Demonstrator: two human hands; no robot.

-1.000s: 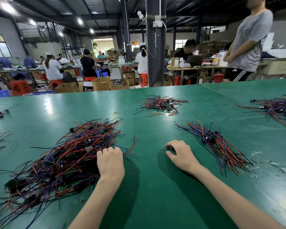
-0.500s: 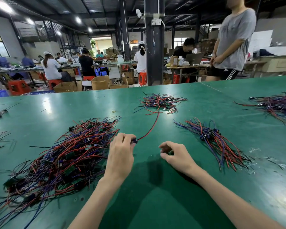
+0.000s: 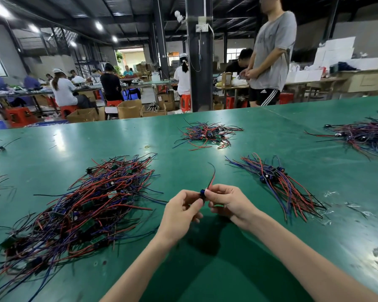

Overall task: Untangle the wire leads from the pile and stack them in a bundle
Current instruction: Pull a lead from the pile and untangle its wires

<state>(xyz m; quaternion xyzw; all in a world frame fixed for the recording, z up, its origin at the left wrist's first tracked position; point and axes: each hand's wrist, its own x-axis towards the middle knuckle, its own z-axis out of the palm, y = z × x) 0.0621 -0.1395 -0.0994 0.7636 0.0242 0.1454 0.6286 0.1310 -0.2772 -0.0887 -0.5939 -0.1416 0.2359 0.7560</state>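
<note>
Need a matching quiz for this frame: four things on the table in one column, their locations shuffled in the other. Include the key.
Things
1. tangled pile
2. bundle
3. wire lead
4. small pile

Places
A. pinched between left hand and right hand
B. left of the hands
C. right of the hands
D. beyond the hands, farther up the table

Pairs: 1-B, 2-C, 3-A, 4-D

Factory floor: seated workers (image 3: pixel 62 90), long green worktables (image 3: pixel 271 136), cartons (image 3: pixel 129 109).
</note>
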